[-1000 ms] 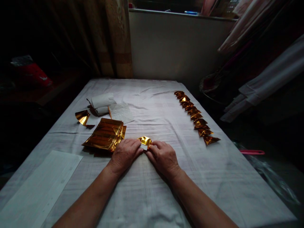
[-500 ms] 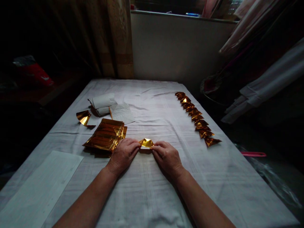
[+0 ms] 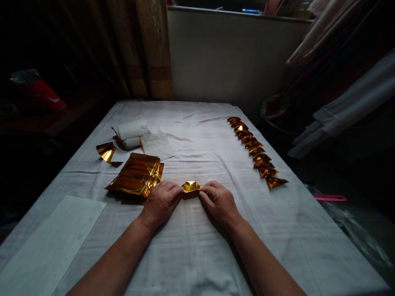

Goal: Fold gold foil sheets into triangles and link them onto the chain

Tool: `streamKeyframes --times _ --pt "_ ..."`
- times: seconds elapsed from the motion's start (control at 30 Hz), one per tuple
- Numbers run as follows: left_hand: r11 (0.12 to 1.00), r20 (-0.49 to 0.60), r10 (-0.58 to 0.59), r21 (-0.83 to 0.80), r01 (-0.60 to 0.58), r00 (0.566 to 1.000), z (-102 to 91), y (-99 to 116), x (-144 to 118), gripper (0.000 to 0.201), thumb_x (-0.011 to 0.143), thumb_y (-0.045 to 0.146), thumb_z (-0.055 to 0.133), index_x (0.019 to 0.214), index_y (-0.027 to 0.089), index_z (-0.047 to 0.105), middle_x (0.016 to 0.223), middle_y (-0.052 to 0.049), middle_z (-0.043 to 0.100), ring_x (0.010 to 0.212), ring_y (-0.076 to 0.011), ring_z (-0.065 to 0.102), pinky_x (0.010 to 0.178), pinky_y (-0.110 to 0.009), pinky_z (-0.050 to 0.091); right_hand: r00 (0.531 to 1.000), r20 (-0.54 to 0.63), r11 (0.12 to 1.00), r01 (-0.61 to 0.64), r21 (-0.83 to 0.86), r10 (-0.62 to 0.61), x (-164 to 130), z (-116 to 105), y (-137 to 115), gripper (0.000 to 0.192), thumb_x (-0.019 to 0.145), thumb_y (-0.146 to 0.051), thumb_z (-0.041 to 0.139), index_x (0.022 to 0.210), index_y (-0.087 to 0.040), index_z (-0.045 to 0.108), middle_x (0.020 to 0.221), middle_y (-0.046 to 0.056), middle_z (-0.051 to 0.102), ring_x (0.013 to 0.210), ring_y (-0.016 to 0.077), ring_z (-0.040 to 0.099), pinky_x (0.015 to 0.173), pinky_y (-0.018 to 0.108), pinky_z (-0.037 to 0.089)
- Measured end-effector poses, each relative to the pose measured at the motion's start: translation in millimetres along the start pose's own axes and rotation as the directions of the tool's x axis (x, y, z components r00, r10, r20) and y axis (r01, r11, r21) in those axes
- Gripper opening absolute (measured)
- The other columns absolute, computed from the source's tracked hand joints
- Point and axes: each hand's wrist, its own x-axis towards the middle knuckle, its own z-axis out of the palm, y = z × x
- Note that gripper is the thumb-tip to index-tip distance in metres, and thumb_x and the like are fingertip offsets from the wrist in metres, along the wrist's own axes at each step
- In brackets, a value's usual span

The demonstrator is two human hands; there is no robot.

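Left hand (image 3: 162, 201) and right hand (image 3: 219, 202) pinch the gold foil piece (image 3: 191, 186), hiding its ends.

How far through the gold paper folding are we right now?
Done: a row of folded gold pieces lies along the cloth's right side. In hand: the left hand and right hand pinch one small gold piece by its ends. Left: a stack of flat gold sheets beside the left hand, unfolded, plus one loose curled gold sheet farther left.
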Motion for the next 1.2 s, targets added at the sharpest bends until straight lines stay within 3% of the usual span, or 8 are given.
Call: streamKeyframes --times 0.27,0.73,1.2 --pt "1.0 0.026 -0.026 0.004 0.026 0.999 -0.6 2.7 0.4 0.016 0.098 0.028 0.051 0.093 0.021 0.065 0.086 -0.003 0.07 0.082 -0.0202 0.061 0.075 -0.033 0.046 0.997 0.039 0.996 -0.064 -0.057 0.066 0.5 -3.6 -1.8 0.013 0.091 -0.025 0.061 0.087 -0.023 0.073 0.084 0.001 0.066 0.082 0.016 0.062 0.075 0.025 0.044" --pt "0.955 0.019 -0.295 0.051 0.293 0.955 6.7 14.2 11.6 0.012 0.094 0.029 0.056 0.087 0.021 0.062 0.087 -0.003 0.07 0.086 -0.0218 0.061 0.078 -0.035 0.043 0.99 0.017 0.91 -0.125 -0.396 0.143 5.1 2.5 -9.9 0.022 0.096 -0.034 0.055 0.081 -0.021 0.065 0.083 0.003 0.066 0.076 0.0166 0.059 0.067 0.027 0.034" --pt "0.944 0.021 -0.322 0.079 0.32 0.946 8.9 14.1 15.6 0.014 0.093 0.029 0.058 0.081 0.021 0.059 0.08 -0.001 0.067 0.08 -0.0197 0.058 0.072 -0.033 0.039 0.992 -0.012 0.894 -0.117 -0.432 0.124 4.8 8.0 -9.1 0.016 0.097 -0.026 0.049 0.089 -0.022 0.063 0.085 0.004 0.067 0.078 0.0183 0.06 0.066 0.028 0.035"
